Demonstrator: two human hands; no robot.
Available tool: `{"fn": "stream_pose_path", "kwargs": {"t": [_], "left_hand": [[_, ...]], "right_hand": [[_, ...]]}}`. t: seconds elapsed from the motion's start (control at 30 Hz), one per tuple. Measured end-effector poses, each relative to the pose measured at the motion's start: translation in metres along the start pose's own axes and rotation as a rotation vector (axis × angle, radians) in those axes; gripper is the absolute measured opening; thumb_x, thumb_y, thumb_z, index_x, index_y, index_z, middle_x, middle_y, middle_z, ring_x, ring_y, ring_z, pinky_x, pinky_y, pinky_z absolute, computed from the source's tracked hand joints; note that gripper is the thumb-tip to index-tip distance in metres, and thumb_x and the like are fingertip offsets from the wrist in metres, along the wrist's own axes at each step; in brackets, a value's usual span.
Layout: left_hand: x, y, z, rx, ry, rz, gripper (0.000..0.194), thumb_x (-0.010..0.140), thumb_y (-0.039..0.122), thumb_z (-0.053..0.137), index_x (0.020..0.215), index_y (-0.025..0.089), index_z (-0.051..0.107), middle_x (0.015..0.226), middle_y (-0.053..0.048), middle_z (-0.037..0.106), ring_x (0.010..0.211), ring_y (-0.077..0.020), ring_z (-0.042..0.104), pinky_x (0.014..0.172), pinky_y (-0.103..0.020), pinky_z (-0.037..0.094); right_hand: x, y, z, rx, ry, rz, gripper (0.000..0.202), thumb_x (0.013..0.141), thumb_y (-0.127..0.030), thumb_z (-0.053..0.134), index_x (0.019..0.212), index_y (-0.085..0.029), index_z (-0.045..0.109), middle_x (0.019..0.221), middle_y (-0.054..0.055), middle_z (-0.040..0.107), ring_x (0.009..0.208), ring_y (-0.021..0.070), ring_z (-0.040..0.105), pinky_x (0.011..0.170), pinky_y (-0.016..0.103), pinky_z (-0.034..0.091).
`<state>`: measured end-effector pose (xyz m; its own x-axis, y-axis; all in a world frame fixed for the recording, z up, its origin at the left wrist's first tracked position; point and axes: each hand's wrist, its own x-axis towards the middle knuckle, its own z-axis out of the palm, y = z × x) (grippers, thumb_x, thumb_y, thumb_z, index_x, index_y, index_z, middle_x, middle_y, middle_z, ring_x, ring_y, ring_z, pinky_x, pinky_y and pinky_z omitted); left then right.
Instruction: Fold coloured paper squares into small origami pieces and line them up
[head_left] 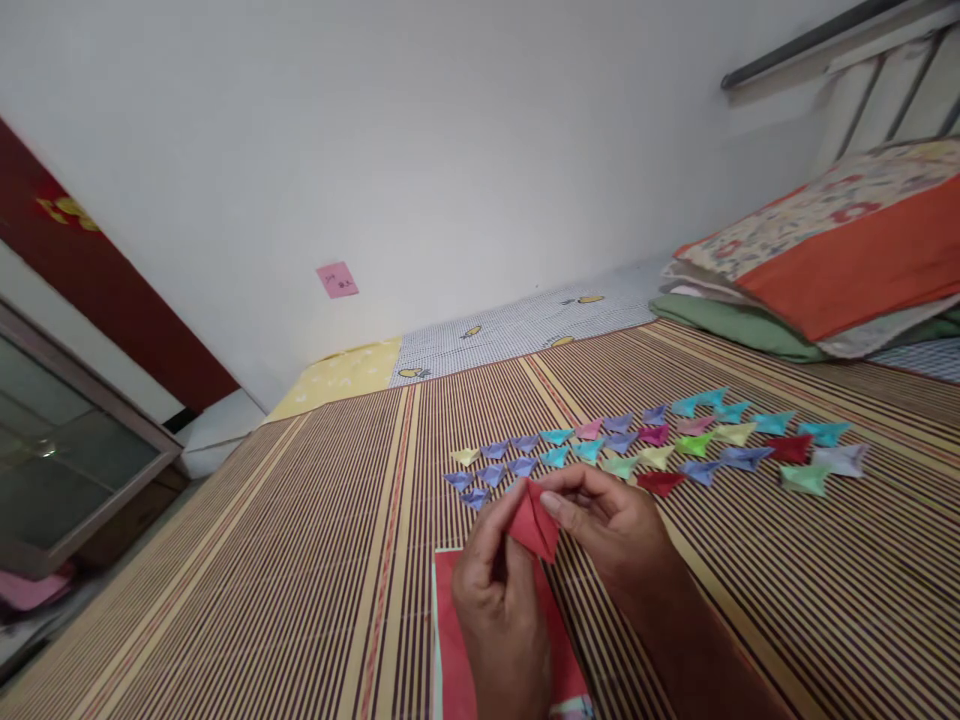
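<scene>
A small folded piece of red paper (534, 525) is held up between my two hands. My left hand (499, 590) pinches it from the left and below, thumb and fingers closed on it. From the right, my right hand (611, 520) grips its upper edge between thumb and forefinger. Beneath my left hand lies a red sheet (456, 640) with a pale border, partly covered by the hand and wrist. Just beyond, rows of small folded paper boats (660, 483) in blue, teal, yellow, pink, green and red rest on the mat.
A striped bamboo mat (300, 560) covers the bed. Folded bedding (847, 250) is piled at the right, against the white wall (450, 150). A pink note (337, 280) is stuck on the wall. At the left stands a glass-fronted cabinet (67, 430).
</scene>
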<state>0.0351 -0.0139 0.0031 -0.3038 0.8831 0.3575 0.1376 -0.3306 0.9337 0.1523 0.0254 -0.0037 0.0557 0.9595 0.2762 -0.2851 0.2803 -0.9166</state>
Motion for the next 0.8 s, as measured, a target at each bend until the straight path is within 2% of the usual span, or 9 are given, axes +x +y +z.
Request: {"fn": "stream_pose_path", "kwargs": {"t": [0.07, 0.13, 0.3, 0.47, 0.6, 0.7, 0.8], "left_hand": [[-0.002, 0.001, 0.002, -0.057, 0.031, -0.087, 0.039, 0.094, 0.024, 0.062, 0.13, 0.033, 0.072, 0.137, -0.004, 0.071, 0.131, -0.0246, 0.062, 0.113, -0.042, 0.047], [-0.002, 0.001, 0.002, -0.128, 0.018, -0.152, 0.039, 0.095, 0.032, 0.062, 0.134, 0.03, 0.069, 0.141, -0.007, 0.068, 0.133, -0.0263, 0.06, 0.115, -0.044, 0.045], [0.0, 0.001, 0.002, -0.221, -0.013, -0.269, 0.037, 0.095, 0.047, 0.063, 0.117, 0.022, 0.078, 0.123, -0.011, 0.077, 0.12, -0.028, 0.069, 0.11, -0.045, 0.049], [0.003, 0.004, 0.005, -0.225, -0.01, -0.287, 0.028, 0.086, 0.044, 0.074, 0.099, 0.02, 0.082, 0.102, -0.009, 0.081, 0.097, -0.0258, 0.075, 0.091, -0.039, 0.058], [0.004, 0.002, 0.006, -0.227, 0.031, -0.295, 0.025, 0.082, 0.041, 0.077, 0.091, 0.018, 0.082, 0.091, -0.008, 0.081, 0.088, -0.0244, 0.075, 0.084, -0.036, 0.058], [0.006, -0.002, 0.003, -0.226, -0.02, -0.293, 0.023, 0.081, 0.038, 0.078, 0.089, 0.018, 0.082, 0.087, -0.007, 0.08, 0.087, -0.0235, 0.074, 0.082, -0.033, 0.057], [0.006, -0.003, 0.0, -0.138, -0.072, -0.251, 0.019, 0.081, 0.036, 0.078, 0.084, 0.017, 0.082, 0.074, -0.004, 0.075, 0.075, -0.0199, 0.069, 0.071, -0.028, 0.054]], "right_hand": [[-0.001, 0.001, 0.001, -0.023, 0.034, -0.018, 0.013, 0.086, -0.034, 0.077, 0.09, -0.022, 0.075, 0.085, 0.003, 0.075, 0.08, 0.019, 0.071, 0.076, 0.031, 0.058], [-0.002, -0.001, 0.0, -0.053, 0.058, -0.034, 0.012, 0.088, -0.034, 0.075, 0.09, -0.022, 0.074, 0.085, 0.004, 0.075, 0.079, 0.0194, 0.071, 0.074, 0.031, 0.058], [-0.004, -0.005, 0.001, -0.178, 0.061, -0.059, 0.011, 0.089, -0.032, 0.073, 0.09, -0.021, 0.074, 0.084, 0.005, 0.075, 0.076, 0.0203, 0.071, 0.071, 0.032, 0.058], [-0.005, -0.007, 0.004, -0.207, 0.009, -0.094, 0.008, 0.09, -0.03, 0.071, 0.088, -0.023, 0.074, 0.08, 0.003, 0.074, 0.074, 0.0191, 0.069, 0.07, 0.031, 0.056], [-0.005, -0.011, 0.004, -0.218, -0.065, -0.064, 0.009, 0.091, -0.029, 0.069, 0.089, -0.022, 0.074, 0.081, 0.003, 0.073, 0.076, 0.0197, 0.069, 0.07, 0.031, 0.054], [-0.004, -0.014, 0.0, -0.243, -0.114, -0.055, 0.01, 0.092, -0.027, 0.067, 0.086, -0.022, 0.073, 0.08, 0.002, 0.069, 0.075, 0.0186, 0.066, 0.068, 0.03, 0.051], [-0.004, -0.016, -0.003, -0.337, -0.156, -0.102, 0.014, 0.093, -0.026, 0.066, 0.083, -0.022, 0.074, 0.079, 0.002, 0.066, 0.075, 0.018, 0.062, 0.066, 0.03, 0.046]]}}
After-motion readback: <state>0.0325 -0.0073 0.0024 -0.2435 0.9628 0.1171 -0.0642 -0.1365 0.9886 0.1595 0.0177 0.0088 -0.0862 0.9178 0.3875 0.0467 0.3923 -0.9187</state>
